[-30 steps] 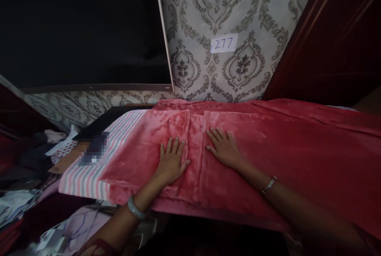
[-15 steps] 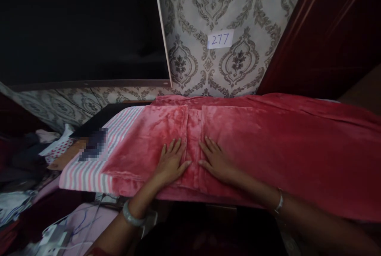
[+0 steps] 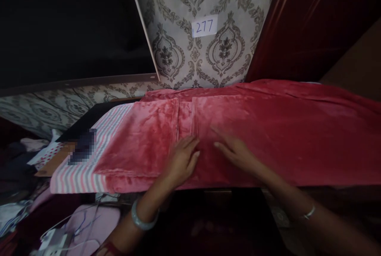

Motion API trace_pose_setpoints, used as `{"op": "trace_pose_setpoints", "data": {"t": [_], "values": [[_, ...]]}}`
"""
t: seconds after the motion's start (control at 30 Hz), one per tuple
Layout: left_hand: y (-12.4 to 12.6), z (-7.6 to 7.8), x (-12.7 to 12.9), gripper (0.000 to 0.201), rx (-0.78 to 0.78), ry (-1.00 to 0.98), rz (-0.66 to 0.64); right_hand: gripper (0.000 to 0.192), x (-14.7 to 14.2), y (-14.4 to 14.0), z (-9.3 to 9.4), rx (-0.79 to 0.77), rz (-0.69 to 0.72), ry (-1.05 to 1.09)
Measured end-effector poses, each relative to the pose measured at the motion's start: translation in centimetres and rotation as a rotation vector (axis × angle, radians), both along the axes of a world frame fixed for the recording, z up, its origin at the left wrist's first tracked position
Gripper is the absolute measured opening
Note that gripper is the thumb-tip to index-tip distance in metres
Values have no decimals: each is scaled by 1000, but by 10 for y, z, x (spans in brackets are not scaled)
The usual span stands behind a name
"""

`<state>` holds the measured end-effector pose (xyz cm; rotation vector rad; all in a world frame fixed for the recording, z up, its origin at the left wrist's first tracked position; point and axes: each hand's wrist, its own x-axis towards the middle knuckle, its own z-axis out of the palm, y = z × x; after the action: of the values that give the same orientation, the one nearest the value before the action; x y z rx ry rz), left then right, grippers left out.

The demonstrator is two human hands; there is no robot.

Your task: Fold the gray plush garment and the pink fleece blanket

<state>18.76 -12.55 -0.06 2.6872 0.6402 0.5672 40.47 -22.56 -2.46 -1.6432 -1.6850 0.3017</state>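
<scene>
A red plush blanket (image 3: 268,121) lies spread over a raised flat surface, with a folded flap on its left part. My left hand (image 3: 181,160) rests flat on the blanket near its front edge, fingers together and pointing right. My right hand (image 3: 236,153) lies flat on the blanket just to the right, fingers spread and pointing left toward the other hand. Neither hand holds anything. A pale green bangle (image 3: 142,218) is on my left wrist and a thin silver bangle (image 3: 308,211) on my right.
A pink, white and grey striped cloth (image 3: 83,176) sticks out under the blanket at the left. Patterned wallpaper carries a paper label reading 277 (image 3: 204,26). Clothes and white cables (image 3: 56,236) clutter the lower left. A dark red door (image 3: 312,22) stands at the right.
Both hands have slid along the blanket toward its front edge and closer to each other. The view has shifted left and up, so everything sits lower right in the picture.
</scene>
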Motion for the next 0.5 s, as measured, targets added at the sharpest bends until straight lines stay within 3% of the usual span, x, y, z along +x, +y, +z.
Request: {"op": "trace_pose_setpoints", "data": {"t": [0.1,0.2,0.37,0.5], "values": [[-20,10,30,56,-7,102,-121,59,41,-10,-6,-22,-259,-240],[-29,4,51,70,-4,258,-175,56,53,-18,-22,-148,-391,-466],[-24,-26,48,80,49,375,20,54,35,-25,-43,-280,-390,-580],[-21,-35,33,81,109,392,106,56,31,-26,-42,-263,-332,-529]]}}
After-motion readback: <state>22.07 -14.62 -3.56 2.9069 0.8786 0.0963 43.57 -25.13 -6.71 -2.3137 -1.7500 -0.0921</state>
